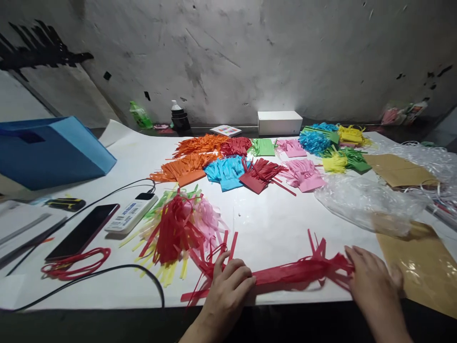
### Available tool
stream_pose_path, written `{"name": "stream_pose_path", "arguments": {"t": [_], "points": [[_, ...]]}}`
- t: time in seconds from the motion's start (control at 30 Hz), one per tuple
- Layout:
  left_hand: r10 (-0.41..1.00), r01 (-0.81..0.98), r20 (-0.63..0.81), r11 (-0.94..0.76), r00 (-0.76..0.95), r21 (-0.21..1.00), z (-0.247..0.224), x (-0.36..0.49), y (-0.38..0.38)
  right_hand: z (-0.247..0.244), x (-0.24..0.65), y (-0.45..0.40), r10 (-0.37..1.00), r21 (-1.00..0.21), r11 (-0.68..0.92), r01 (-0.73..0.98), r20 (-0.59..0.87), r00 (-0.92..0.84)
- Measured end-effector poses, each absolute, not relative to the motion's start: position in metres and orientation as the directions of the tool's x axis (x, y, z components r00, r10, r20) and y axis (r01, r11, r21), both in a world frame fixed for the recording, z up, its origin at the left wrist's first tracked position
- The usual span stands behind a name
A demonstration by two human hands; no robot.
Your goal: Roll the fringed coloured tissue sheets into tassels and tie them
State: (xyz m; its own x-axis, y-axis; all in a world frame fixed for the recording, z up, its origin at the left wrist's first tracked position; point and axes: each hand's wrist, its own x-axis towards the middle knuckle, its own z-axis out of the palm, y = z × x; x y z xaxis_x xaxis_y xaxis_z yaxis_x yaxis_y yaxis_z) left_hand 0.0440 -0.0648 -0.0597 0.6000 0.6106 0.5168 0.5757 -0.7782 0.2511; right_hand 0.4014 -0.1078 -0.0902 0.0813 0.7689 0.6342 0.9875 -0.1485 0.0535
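A long strip of red fringed paper (289,274) lies along the front of the white-covered table, its loose strands bunched. My left hand (230,286) is closed over the paper near its left end, with several thin strips poking out beyond the fingers. At the other end, my right hand (371,281) grips the gathered red strands; the fingertips are partly hidden. Just beyond my left hand is a heap of fringed paper, with a red tassel bunch (176,226) on top of pink, yellow and green ones.
Fringed paper bundles, including an orange one (187,169) and a blue one (224,171), lie farther back. On the left are a phone (84,231), a white power bank (132,213), cables and a blue box (53,152). Clear plastic (367,202) and brown envelopes (424,262) lie right.
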Motion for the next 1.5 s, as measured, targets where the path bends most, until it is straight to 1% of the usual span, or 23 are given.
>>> {"name": "stream_pose_path", "arguments": {"t": [0.03, 0.07, 0.1, 0.13, 0.17, 0.2, 0.23, 0.27, 0.33, 0.43, 0.5, 0.6, 0.73, 0.83, 0.93, 1.0, 1.07, 1.1, 1.17, 1.23, 1.3, 1.4, 1.5], "points": [[0.609, 0.574, 0.518, -0.779, 0.600, 0.252, -0.060, 0.045, -0.064, -0.086, 0.405, -0.111, 0.741, 0.046, -0.200, 0.979, 0.661, 0.120], [0.609, 0.571, 0.514, -0.781, 0.604, 0.253, -0.060, 0.046, -0.064, -0.081, 0.402, -0.115, 0.710, 0.024, -0.212, 0.977, 0.691, 0.137], [0.612, 0.571, 0.505, -0.780, 0.608, 0.257, -0.060, 0.047, -0.064, -0.075, 0.392, -0.118, 0.675, -0.013, -0.182, 0.983, 0.725, 0.135], [0.620, 0.574, 0.491, -0.775, 0.612, 0.263, -0.061, 0.048, -0.063, -0.068, 0.377, -0.120, 0.658, -0.047, -0.092, 0.995, 0.747, 0.096], [0.628, 0.579, 0.480, -0.770, 0.613, 0.268, -0.061, 0.049, -0.063, -0.062, 0.357, -0.121, 0.638, -0.075, 0.043, 0.996, 0.770, 0.030], [0.633, 0.582, 0.471, -0.767, 0.614, 0.272, -0.061, 0.050, -0.063, -0.059, 0.334, -0.121, 0.617, -0.085, 0.210, 0.974, 0.784, -0.065], [0.635, 0.583, 0.469, -0.765, 0.614, 0.272, -0.061, 0.051, -0.063, -0.057, 0.311, -0.120, 0.637, -0.066, 0.418, 0.906, 0.732, -0.240], [0.632, 0.582, 0.475, -0.767, 0.613, 0.269, -0.060, 0.052, -0.063, -0.058, 0.290, -0.118, 0.616, -0.061, 0.533, 0.844, 0.712, -0.337], [0.618, 0.573, 0.488, -0.777, 0.616, 0.260, -0.058, 0.052, -0.063, -0.065, 0.260, -0.112, 0.590, -0.095, 0.618, 0.780, 0.712, -0.381], [0.602, 0.558, 0.494, -0.790, 0.628, 0.254, -0.057, 0.050, -0.066, -0.077, 0.248, -0.105, 0.607, -0.187, 0.627, 0.756, 0.726, -0.323], [0.608, 0.561, 0.496, -0.785, 0.619, 0.262, -0.057, 0.048, -0.070, -0.081, 0.256, -0.105, 0.629, -0.223, 0.642, 0.733, 0.701, -0.337], [0.660, 0.594, 0.496, -0.741, 0.564, 0.312, -0.057, 0.044, -0.076, -0.081, 0.272, -0.111, 0.643, -0.244, 0.655, 0.715, 0.677, -0.358], [0.758, 0.661, 0.399, -0.649, 0.516, 0.378, -0.055, 0.048, -0.079, -0.080, 0.277, -0.117, 0.649, -0.253, 0.642, 0.724, 0.683, -0.337], [0.829, 0.743, 0.316, -0.556, 0.462, 0.371, -0.054, 0.055, -0.077, -0.079, 0.269, -0.117, 0.698, -0.323, 0.540, 0.778, 0.688, -0.199], [0.870, 0.801, 0.266, -0.487, 0.414, 0.348, -0.056, 0.060, -0.075, -0.075, 0.261, -0.114, 0.772, -0.392, 0.387, 0.835, 0.633, -0.060], [0.885, 0.819, 0.252, -0.461, 0.392, 0.342, -0.058, 0.061, -0.075, -0.073, 0.258, -0.112, 0.812, -0.385, 0.288, 0.877, 0.584, -0.010], [0.889, 0.820, 0.258, -0.451, 0.378, 0.352, -0.060, 0.061, -0.076, -0.072, 0.256, -0.110, 0.828, -0.366, 0.240, 0.899, 0.560, 0.007], [0.886, 0.814, 0.273, -0.455, 0.374, 0.362, -0.061, 0.060, -0.076, -0.072, 0.255, -0.109, 0.823, -0.360, 0.249, 0.899, 0.569, -0.001], [0.856, 0.778, 0.337, -0.504, 0.392, 0.375, -0.062, 0.059, -0.076, -0.073, 0.255, -0.108, 0.789, -0.346, 0.358, 0.868, 0.608, -0.083], [0.793, 0.716, 0.406, -0.596, 0.454, 0.363, -0.063, 0.056, -0.075, -0.075, 0.257, -0.109, 0.737, -0.314, 0.500, 0.807, 0.644, -0.206], [0.713, 0.636, 0.437, -0.695, 0.549, 0.335, -0.063, 0.053, -0.075, -0.076, 0.261, -0.111, 0.692, -0.276, 0.600, 0.751, 0.650, -0.314], [0.600, 0.523, 0.456, -0.799, 0.657, 0.298, -0.061, 0.047, -0.078, -0.077, 0.269, -0.116, 0.644, -0.232, 0.662, 0.713, 0.661, -0.384], [0.558, 0.469, 0.511, -0.829, 0.653, 0.305, -0.059, 0.043, -0.081, -0.078, 0.274, -0.121, 0.625, -0.248, 0.688, 0.682, 0.681, -0.383]]}}
